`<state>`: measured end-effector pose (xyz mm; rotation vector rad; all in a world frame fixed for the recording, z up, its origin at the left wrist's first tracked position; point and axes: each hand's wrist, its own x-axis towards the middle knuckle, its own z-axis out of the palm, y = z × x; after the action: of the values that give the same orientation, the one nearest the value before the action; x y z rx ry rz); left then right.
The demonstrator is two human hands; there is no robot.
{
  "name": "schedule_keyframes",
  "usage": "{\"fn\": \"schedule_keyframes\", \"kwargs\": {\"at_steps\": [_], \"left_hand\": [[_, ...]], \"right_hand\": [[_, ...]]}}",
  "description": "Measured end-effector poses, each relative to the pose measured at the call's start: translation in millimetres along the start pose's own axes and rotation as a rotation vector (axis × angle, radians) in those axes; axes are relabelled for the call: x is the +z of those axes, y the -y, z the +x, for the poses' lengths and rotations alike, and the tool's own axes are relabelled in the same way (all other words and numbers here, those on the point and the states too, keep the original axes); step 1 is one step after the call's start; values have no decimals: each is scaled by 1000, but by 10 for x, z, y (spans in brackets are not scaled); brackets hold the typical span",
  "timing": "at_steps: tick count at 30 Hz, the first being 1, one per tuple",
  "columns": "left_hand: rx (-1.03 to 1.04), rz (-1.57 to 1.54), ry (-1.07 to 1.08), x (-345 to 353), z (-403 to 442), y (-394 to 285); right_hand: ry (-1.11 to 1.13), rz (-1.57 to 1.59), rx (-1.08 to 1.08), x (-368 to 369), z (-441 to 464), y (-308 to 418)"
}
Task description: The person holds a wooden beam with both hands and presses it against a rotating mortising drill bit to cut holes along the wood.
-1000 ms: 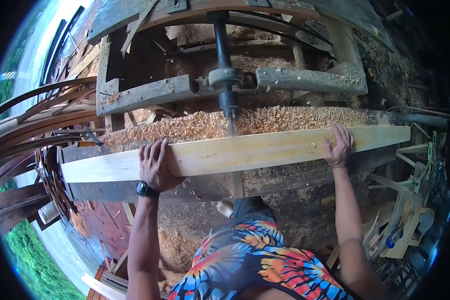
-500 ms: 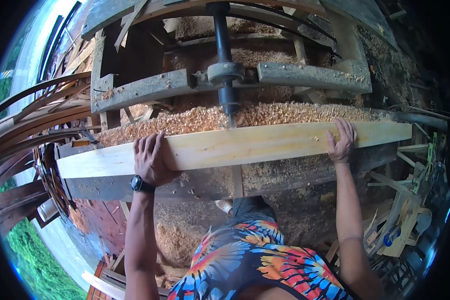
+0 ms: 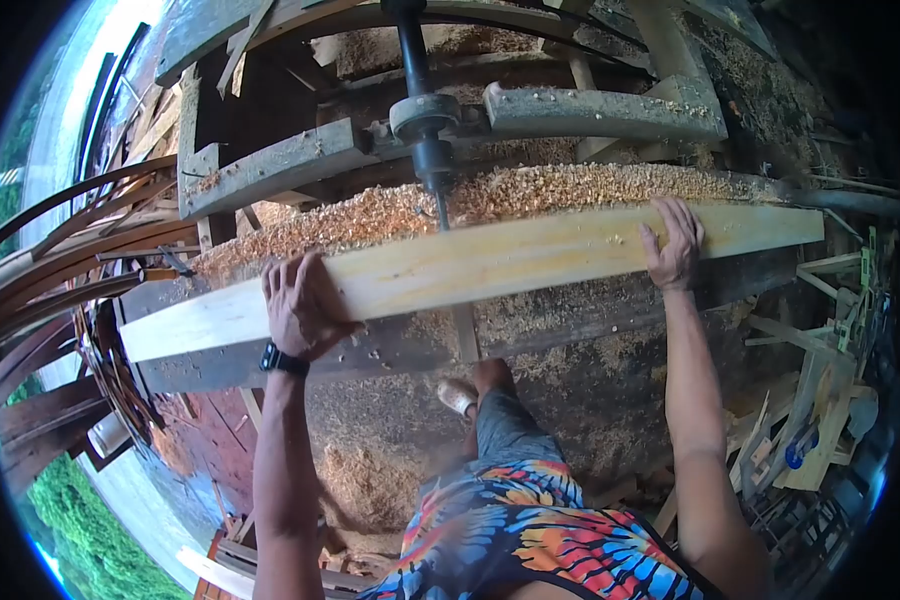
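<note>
A long pale wooden board (image 3: pixel 490 260), tapered toward its ends, lies across the dark workbench (image 3: pixel 390 352). My left hand (image 3: pixel 298 305), with a black watch on the wrist, grips the board left of its middle, fingers over the far edge. Toward the right end, my right hand (image 3: pixel 676 245) holds the board the same way, fingers curled at the far edge and thumb on its top face. Between my hands, a cutter bit (image 3: pixel 442 212) on a dark spindle (image 3: pixel 428 155) meets the board's far edge; the exact contact is hard to make out.
Wood chips (image 3: pixel 550 190) are heaped along the board's far side. Behind them stands a wooden machine frame (image 3: pixel 280 168). Curved wood strips (image 3: pixel 80 225) are stacked at left, and scrap wood (image 3: pixel 820 430) lies at right. A sawdust pile (image 3: pixel 365 490) is on the ground.
The view has shifted, so the spindle appears further left and higher. The board's right part now lies further from me, and the board slants more. Both hands keep hold of it.
</note>
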<state>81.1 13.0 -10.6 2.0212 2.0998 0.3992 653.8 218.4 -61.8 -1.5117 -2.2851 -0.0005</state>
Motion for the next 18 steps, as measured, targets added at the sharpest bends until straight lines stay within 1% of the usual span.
{"fn": "schedule_keyframes", "kwargs": {"at_steps": [5,8,13,18], "left_hand": [[-14,27,25,-65,-410,-259],[14,10,35,-70,-629,-253],[38,36,68,-93,-617,-187],[41,48,79,-101,-564,-156]], "right_hand": [[42,-2,5,-180,-465,10],[90,9,-1,-297,-606,87],[121,20,-30,-356,-571,129],[112,15,-11,-346,-550,155]]}}
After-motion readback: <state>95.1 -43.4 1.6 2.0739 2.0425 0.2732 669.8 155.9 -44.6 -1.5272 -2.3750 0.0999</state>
